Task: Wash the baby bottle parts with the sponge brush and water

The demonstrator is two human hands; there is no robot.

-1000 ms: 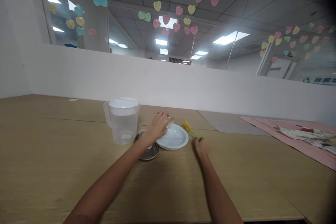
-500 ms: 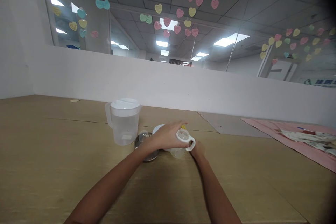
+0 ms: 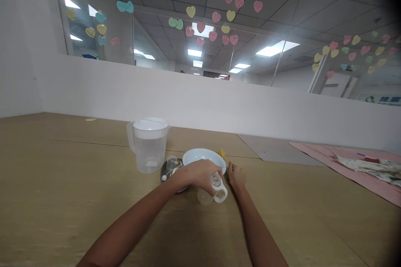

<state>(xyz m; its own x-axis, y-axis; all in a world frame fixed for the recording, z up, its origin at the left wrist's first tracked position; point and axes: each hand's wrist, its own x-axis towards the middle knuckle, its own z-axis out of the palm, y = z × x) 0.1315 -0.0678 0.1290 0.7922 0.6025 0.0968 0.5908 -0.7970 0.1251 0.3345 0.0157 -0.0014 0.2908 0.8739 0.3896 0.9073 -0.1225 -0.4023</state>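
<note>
My left hand [image 3: 203, 174] is wrapped round a clear baby bottle with a white ring handle [image 3: 221, 194], held tilted over the table in front of a white basin [image 3: 203, 154]. Part of the bottle is hidden by the fingers. My right hand [image 3: 237, 176] is closed to the right of the basin; what lies in its fingers, if anything, I cannot make out. A yellow sponge-like piece [image 3: 222, 154] shows at the basin's right rim. Left of my left hand, a round metal tray [image 3: 163, 170] holds a small clear cup [image 3: 171, 162] and small white parts, partly covered by my forearm.
A translucent lidded pitcher [image 3: 151, 150] of clear liquid stands left of the tray. On the far right lies a pink cloth [image 3: 316, 154] with a patterned cloth on it. A white wall [image 3: 200, 100] with glass above closes off the table's back.
My left hand and the bottle have come nearer and slightly left, so more of the basin shows. My right hand has come out from behind the bottle's handle.
</note>
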